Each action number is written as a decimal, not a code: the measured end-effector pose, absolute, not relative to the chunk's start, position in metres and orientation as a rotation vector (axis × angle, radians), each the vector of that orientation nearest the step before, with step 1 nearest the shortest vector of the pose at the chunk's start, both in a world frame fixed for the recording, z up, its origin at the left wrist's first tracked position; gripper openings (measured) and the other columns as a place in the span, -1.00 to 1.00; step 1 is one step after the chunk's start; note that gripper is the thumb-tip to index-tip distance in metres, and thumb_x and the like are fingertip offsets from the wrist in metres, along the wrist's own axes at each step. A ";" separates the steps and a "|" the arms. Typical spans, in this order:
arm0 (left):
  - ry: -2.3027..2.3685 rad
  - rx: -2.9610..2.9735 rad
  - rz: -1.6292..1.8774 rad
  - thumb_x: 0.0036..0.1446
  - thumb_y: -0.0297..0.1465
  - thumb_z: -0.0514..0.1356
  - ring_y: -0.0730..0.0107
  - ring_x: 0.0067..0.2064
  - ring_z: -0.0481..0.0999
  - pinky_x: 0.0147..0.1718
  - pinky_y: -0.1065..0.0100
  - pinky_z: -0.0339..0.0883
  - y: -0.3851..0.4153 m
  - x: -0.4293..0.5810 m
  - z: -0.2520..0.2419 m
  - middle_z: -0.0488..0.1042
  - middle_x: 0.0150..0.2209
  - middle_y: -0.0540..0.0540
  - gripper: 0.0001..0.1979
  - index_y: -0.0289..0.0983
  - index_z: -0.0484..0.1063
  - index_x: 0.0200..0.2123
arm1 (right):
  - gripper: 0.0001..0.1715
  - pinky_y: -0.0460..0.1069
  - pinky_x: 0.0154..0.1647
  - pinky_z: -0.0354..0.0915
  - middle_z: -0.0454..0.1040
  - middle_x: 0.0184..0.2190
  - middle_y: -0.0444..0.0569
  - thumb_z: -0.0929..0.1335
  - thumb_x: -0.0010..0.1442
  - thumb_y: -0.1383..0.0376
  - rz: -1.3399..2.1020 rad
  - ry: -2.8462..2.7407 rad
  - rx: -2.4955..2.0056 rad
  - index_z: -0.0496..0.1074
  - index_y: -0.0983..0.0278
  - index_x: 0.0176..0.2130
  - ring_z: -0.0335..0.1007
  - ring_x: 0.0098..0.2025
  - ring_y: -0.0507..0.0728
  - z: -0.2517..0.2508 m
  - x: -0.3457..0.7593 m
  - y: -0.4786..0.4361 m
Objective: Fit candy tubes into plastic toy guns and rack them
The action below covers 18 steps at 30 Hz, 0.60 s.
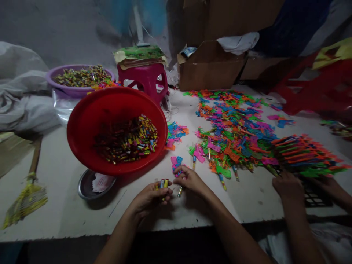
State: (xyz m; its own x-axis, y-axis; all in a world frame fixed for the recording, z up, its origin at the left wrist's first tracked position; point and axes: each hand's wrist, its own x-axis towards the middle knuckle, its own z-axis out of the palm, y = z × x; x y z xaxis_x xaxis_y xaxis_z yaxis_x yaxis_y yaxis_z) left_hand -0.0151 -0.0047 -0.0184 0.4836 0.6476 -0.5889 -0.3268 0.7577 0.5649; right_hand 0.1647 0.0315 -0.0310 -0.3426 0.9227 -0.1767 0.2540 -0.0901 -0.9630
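Observation:
My left hand (154,193) is closed around several small tubes (164,183) with yellow, blue and clear parts, held upright above the table's front. Just right of it, my right hand (191,182) has its fingers bent together. A small tube (180,191) sticks out below them, seemingly in their grip; the fingers partly hide it. Right behind that hand lie pink and blue plastic toy pistols (176,161). A large red basin (74,135), tilted towards me, holds a heap of similar tubes (141,137) to the left.
A wide pile of bright toy pistols (233,128) covers the table's right side. At far right, a co-worker's hands (288,187) are at a black crate (316,198) of toys. A metal bowl (85,187), a brush (27,198), a purple basin (52,79) and a pink stool (145,77) stand about.

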 end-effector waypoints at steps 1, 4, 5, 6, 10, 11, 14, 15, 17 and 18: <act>0.910 0.356 0.654 -0.13 -0.48 0.29 0.52 -0.44 0.45 -0.46 0.51 0.31 -0.004 -0.014 -0.019 0.46 -0.40 -0.07 -0.71 -0.35 0.40 -0.26 | -0.66 -0.15 -0.61 0.03 0.20 -0.66 -0.24 0.29 0.03 0.04 1.390 -1.546 -1.314 0.28 0.29 -0.39 0.08 -0.62 -0.05 -0.031 0.163 0.031; 0.871 0.317 0.689 -0.15 -0.44 0.31 0.42 -0.34 0.47 -0.36 0.42 0.33 -0.004 -0.008 -0.022 0.46 -0.34 -0.10 -0.68 -0.34 0.39 -0.26 | -0.65 -0.13 -0.54 0.08 0.26 -0.61 -0.17 0.16 0.18 0.10 1.167 -1.703 -1.343 0.29 0.28 -0.45 0.16 -0.56 -0.02 -0.028 0.154 0.028; 0.843 0.348 0.688 -0.17 -0.43 0.32 0.42 -0.35 0.46 -0.38 0.43 0.32 -0.005 -0.005 -0.022 0.46 -0.35 -0.09 -0.68 -0.34 0.39 -0.27 | -0.67 -0.12 -0.51 0.09 0.28 -0.60 -0.16 0.16 0.18 0.13 1.112 -1.825 -1.342 0.31 0.27 -0.43 0.19 -0.54 -0.01 -0.027 0.150 0.027; 0.829 0.391 0.682 -0.20 -0.44 0.33 0.44 -0.38 0.45 -0.43 0.45 0.31 -0.006 -0.003 -0.022 0.45 -0.38 -0.07 -0.67 -0.33 0.39 -0.28 | -0.69 -0.12 -0.49 0.10 0.30 -0.59 -0.15 0.17 0.19 0.14 1.064 -1.926 -1.345 0.34 0.27 -0.41 0.21 -0.52 0.00 -0.026 0.147 0.027; 0.880 0.577 0.562 -0.26 -0.45 0.34 0.51 -0.49 0.39 -0.57 0.53 0.23 -0.008 0.002 -0.020 0.40 -0.51 -0.01 -0.71 -0.36 0.42 -0.37 | -0.67 -0.11 -0.38 0.15 0.38 -0.45 -0.09 0.22 0.15 0.09 1.006 -1.975 -1.384 0.42 0.26 -0.35 0.27 -0.41 0.02 -0.023 0.146 0.036; 0.876 0.610 0.515 -0.27 -0.45 0.34 0.50 -0.49 0.39 -0.58 0.52 0.24 -0.008 0.002 -0.019 0.40 -0.51 -0.02 -0.72 -0.36 0.42 -0.39 | -0.66 -0.11 -0.39 0.16 0.38 -0.45 -0.09 0.26 0.11 0.07 1.092 -2.001 -1.334 0.44 0.27 -0.36 0.27 -0.40 0.02 -0.022 0.147 0.040; 0.823 0.659 0.379 -0.31 -0.45 0.35 0.47 -0.49 0.40 -0.57 0.47 0.28 -0.009 0.003 -0.016 0.43 -0.46 -0.05 -0.70 -0.37 0.44 -0.40 | -0.64 -0.14 -0.44 0.18 0.33 -0.53 -0.12 0.34 0.01 0.05 1.417 -2.067 -1.031 0.47 0.31 -0.49 0.26 -0.46 -0.01 -0.017 0.151 0.048; 0.815 0.658 0.347 -0.31 -0.44 0.35 0.47 -0.49 0.40 -0.56 0.45 0.29 -0.009 0.003 -0.016 0.44 -0.45 -0.06 -0.70 -0.37 0.44 -0.40 | -0.64 -0.14 -0.46 0.18 0.31 -0.55 -0.13 0.34 0.01 0.07 1.452 -2.051 -0.970 0.46 0.32 -0.51 0.25 -0.47 -0.02 -0.015 0.151 0.048; 0.841 0.652 0.325 -0.30 -0.44 0.34 0.46 -0.50 0.42 -0.54 0.43 0.30 -0.011 0.004 -0.016 0.44 -0.48 -0.06 -0.72 -0.37 0.44 -0.41 | -0.68 -0.15 -0.47 0.18 0.30 -0.54 -0.13 0.35 0.01 0.10 1.408 -2.045 -0.942 0.48 0.31 -0.48 0.25 -0.48 -0.03 -0.012 0.151 0.046; 0.865 0.654 0.335 -0.31 -0.45 0.34 0.46 -0.51 0.42 -0.54 0.43 0.30 -0.011 0.004 -0.017 0.43 -0.50 -0.05 -0.74 -0.37 0.44 -0.43 | -0.72 -0.14 -0.47 0.18 0.32 -0.54 -0.13 0.37 -0.01 0.12 1.371 -2.084 -0.923 0.49 0.30 -0.45 0.25 -0.48 -0.03 -0.011 0.151 0.044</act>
